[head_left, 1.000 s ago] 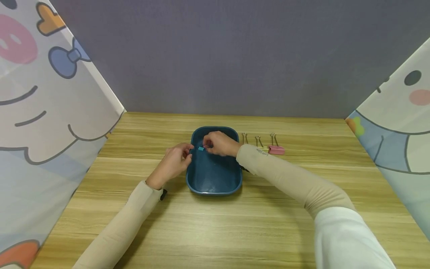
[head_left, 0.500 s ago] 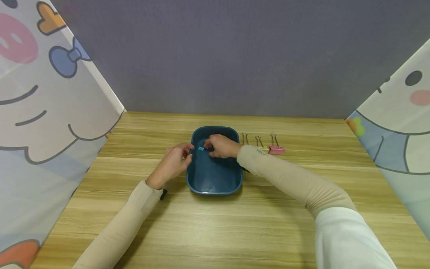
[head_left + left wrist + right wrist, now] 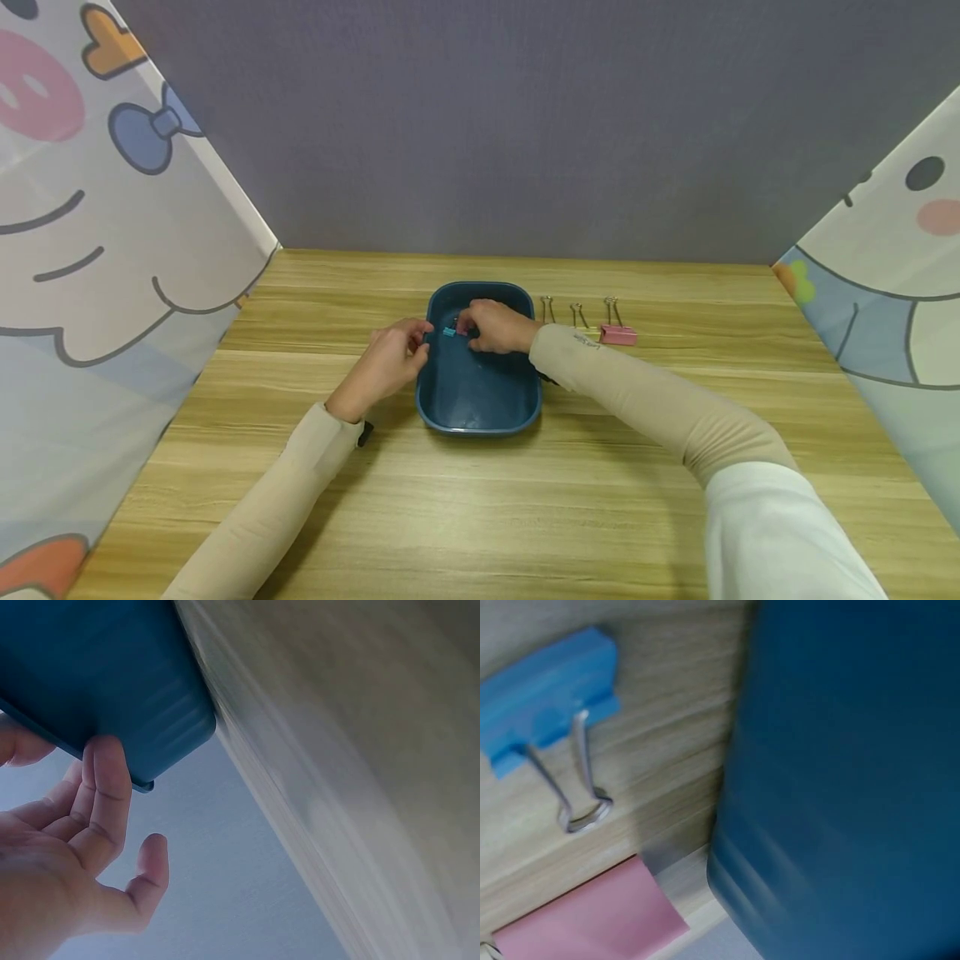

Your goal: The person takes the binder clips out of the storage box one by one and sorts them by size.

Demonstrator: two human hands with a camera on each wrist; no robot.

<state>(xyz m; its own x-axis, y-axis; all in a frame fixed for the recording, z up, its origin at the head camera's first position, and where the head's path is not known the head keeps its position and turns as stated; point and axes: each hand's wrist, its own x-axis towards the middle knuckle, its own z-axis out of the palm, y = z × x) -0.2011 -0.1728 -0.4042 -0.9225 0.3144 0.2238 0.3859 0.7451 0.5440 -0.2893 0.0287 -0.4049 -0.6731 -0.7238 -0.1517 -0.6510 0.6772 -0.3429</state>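
Observation:
My right hand (image 3: 495,326) reaches into a dark blue plastic tray (image 3: 480,432), its fingertips pinching a small pink binder clip (image 3: 461,332), partly hidden by the fingers. Just left of that clip, a small turquoise binder clip (image 3: 448,332) lies on the tray floor. At the tray's left side is my left hand (image 3: 386,362), holding nothing. The left wrist view shows its loosely bent fingers (image 3: 111,769) touching the tray's outer wall and rim (image 3: 142,786). In the right wrist view the right hand is out of sight behind the tray wall (image 3: 840,780).
Right of the tray, larger binder clips stand in a row on the wooden table (image 3: 480,517): a pink clip (image 3: 618,335), a yellow clip (image 3: 588,333) half covered by my right sleeve, and a blue clip (image 3: 547,690). A grey wall (image 3: 480,125) rises behind the table.
My right hand has lowered slightly and shifted a little right, bringing the small pink clip down beside the turquoise one; more of its pink body shows now. My left hand has stayed still.

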